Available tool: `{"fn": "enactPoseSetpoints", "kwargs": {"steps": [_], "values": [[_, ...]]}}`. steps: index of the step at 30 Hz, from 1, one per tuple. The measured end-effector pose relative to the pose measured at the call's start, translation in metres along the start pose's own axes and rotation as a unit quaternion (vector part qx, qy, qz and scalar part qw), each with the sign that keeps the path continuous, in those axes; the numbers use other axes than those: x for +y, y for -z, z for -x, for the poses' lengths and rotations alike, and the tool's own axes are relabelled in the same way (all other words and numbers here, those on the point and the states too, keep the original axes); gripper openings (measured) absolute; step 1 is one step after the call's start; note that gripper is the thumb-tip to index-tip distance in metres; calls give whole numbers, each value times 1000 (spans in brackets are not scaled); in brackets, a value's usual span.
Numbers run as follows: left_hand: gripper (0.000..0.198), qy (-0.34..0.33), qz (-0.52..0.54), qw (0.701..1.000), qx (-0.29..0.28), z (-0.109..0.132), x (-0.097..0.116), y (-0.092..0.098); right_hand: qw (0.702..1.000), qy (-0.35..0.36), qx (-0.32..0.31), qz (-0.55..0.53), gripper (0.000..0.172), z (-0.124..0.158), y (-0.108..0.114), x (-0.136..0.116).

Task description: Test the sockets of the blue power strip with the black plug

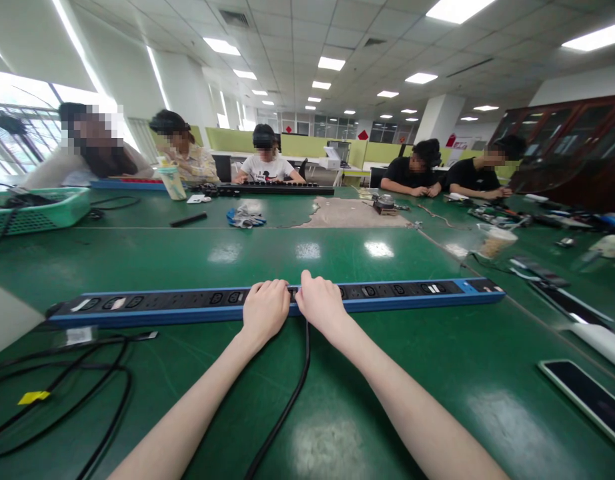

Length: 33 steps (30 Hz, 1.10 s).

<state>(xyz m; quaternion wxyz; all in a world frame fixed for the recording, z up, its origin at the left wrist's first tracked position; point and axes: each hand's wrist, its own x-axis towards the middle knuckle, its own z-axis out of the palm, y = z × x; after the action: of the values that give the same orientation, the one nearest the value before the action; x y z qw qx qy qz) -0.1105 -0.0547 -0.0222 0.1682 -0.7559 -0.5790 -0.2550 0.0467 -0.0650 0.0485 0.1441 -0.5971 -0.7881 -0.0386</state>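
Observation:
A long blue-and-black power strip [177,301] with rows of sockets lies across the green table. My left hand [266,308] is closed over its middle, fingers curled down on the socket face. Right beside it, my right hand [321,305] is closed around the end of a black power cord [293,397], which comes out below the palm and runs toward me. Whatever plug is on that end is hidden by my fingers, at the sockets of the strip.
Loose black cables [125,380] lie at the left, below a green basket [42,212]. A phone [587,393] rests at the right, near a plastic cup [495,240]. Gloves [246,216] lie farther back. Several people sit along the far side, one behind another power strip [275,189].

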Motion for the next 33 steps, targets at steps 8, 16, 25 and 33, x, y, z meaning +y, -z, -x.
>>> {"fn": "enactPoseSetpoints", "kwargs": {"steps": [8,16,25,33], "values": [[29,-6,4,1000,9,1,0,-2,1000,-3,3,4,14,3,0,-2],[30,-3,7,1000,7,1,0,-1,1000,-13,-3,-16,15,0,0,0],[32,-6,18,1000,0,0,0,4,984,26,-95,-151,39,-11,18,36],[31,-2,8,1000,-4,-1,1,3,999,28,-23,-8,27,5,17,9]]}}
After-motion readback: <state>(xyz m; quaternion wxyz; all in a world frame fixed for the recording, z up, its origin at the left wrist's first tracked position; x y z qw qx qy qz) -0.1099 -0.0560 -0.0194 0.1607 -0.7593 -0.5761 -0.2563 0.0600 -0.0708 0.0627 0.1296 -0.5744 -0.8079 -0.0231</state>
